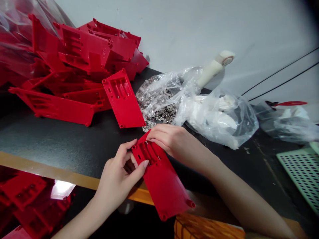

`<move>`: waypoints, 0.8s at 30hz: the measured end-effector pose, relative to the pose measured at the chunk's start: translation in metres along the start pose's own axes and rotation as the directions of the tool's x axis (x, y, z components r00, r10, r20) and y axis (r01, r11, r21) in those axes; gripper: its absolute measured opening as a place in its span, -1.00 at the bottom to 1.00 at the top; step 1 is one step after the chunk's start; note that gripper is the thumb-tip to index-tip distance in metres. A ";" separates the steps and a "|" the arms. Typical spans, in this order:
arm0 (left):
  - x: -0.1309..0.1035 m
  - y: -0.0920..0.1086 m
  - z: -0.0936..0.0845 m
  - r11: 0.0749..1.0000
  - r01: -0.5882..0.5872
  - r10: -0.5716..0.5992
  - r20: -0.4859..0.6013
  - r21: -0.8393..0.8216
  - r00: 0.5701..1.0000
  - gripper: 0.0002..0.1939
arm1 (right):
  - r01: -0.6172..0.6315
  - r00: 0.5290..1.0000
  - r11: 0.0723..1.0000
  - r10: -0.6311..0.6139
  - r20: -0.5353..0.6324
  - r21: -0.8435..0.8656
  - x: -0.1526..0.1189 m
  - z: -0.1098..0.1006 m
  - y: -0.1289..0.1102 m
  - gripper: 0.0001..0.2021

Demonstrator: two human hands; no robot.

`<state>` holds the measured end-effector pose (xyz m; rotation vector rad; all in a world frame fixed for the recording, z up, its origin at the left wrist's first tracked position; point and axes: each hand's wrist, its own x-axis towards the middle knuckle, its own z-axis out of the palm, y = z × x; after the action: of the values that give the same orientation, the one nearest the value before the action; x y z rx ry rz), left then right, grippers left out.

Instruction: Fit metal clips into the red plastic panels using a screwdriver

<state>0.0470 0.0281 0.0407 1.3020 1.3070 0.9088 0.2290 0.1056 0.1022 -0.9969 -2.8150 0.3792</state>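
My left hand [122,172] grips a red plastic panel with a battery compartment [164,186] by its left edge, thumb on the face beside the slots. The panel is tilted over the table's front edge. Small metal spring contacts [158,157] show at the ends of the slots. Over the panel's upper end, my right hand [169,137] has its fingers curled together at the compartment's top right; whatever they pinch is hidden. Just beyond lies a second red panel [128,106], compartment facing up, next to a clear bag of small metal contacts [164,113].
Many red panels [82,49] are heaped at the back left, partly under clear plastic; more red panels [27,199] lie below the table edge. Behind stand a white cylindrical object [214,68] and a plastic bag with white contents [221,119]. A green perforated basket [301,169] is at right.
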 end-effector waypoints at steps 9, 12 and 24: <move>-0.001 0.001 0.000 1.000 -0.004 0.004 -0.011 0.007 1.000 -0.49 | -0.002 0.999 0.989 0.010 0.051 -0.149 -0.003 -0.005 -0.006 -0.84; -0.002 0.001 -0.001 1.000 0.004 -0.004 -0.008 -0.001 1.000 -0.48 | -0.005 1.000 0.991 0.008 0.022 -0.134 -0.003 0.000 -0.005 -0.85; -0.003 0.000 0.001 0.992 -0.065 0.067 -0.019 0.107 0.998 -0.60 | -0.697 0.649 0.708 0.690 -0.319 0.113 -0.055 -0.076 0.028 -0.69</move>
<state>0.0473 0.0246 0.0412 1.4280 1.3518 0.9122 0.3041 0.1063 0.1648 -1.9296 -2.0222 0.2088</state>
